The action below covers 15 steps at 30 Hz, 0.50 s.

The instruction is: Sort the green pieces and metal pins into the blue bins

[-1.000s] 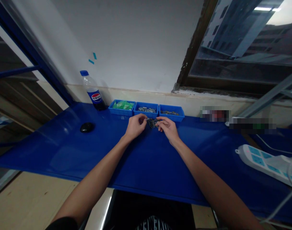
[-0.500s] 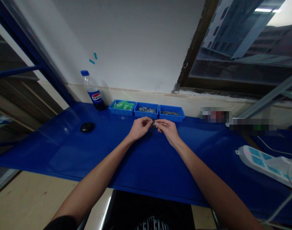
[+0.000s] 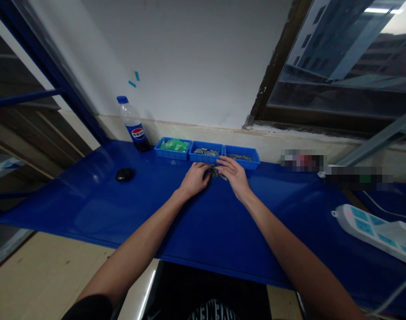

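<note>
A small pile of thin metal pieces [image 3: 218, 172] lies on the blue table, between my two hands. My left hand [image 3: 195, 180] rests at the pile's left edge, its fingers curled down; whether they hold a piece is hidden. My right hand [image 3: 234, 174] is over the pile's right side with its fingers apart and nothing seen in them. Just behind stand three blue bins: the left bin [image 3: 172, 154] with green packets [image 3: 174, 145], the middle bin [image 3: 205, 158] with short grey metal parts [image 3: 206, 152], the right bin [image 3: 251, 164] with thin metal pieces [image 3: 239, 157].
A cola bottle [image 3: 137, 132] stands left of the bins, by the wall. Nearer on the left lies a black mouse [image 3: 124, 174]. On the right are a white power strip [image 3: 372, 231] and blurred-out items [image 3: 303, 161] along the wall.
My hands have parted from their pinch around a small part, and my right fingers have spread. The pile between them now shows. The view has shifted slightly.
</note>
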Tool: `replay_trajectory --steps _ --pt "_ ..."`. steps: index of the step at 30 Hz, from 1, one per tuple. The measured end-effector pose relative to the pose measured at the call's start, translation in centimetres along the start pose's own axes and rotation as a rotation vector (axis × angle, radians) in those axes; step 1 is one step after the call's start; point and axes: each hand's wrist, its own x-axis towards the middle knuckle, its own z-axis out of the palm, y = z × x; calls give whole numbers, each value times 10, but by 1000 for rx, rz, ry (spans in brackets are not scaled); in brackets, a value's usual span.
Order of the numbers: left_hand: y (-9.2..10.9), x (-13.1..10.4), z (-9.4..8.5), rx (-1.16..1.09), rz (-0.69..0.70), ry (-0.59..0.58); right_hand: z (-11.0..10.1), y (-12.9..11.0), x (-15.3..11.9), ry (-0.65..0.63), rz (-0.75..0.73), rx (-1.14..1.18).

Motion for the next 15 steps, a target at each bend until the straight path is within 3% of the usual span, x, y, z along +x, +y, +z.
replay_trajectory --steps 10,15 --pt "-5 0 2 19 -11 -17 -24 7 3 144 -42 -128" --pt "-3 -1 3 0 23 -2 -40 9 4 191 -116 -494"
